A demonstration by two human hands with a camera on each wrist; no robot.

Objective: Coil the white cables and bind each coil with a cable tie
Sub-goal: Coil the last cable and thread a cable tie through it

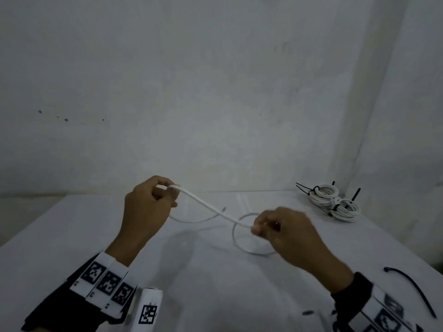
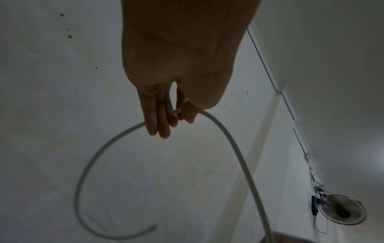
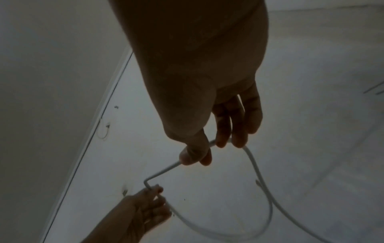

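Note:
A loose white cable (image 1: 208, 207) stretches in the air between my two hands above the white table (image 1: 72, 236). My left hand (image 1: 165, 190) pinches it near one end, raised at centre left. In the left wrist view the cable (image 2: 239, 156) curves away from that left hand (image 2: 180, 113) in a wide arc. My right hand (image 1: 260, 227) pinches the same cable lower and to the right, with a loop (image 1: 236, 240) hanging under it. From the right wrist, the right hand (image 3: 199, 156) holds the cable (image 3: 261, 180) between thumb and fingers; the left hand (image 3: 149, 195) shows below.
Two finished white coils (image 1: 335, 202) bound with black cable ties lie at the table's back right. A loose black cable tie (image 1: 414, 291) lies at the front right. Walls close the back and right sides. A fan (image 2: 343, 210) hangs on the wall.

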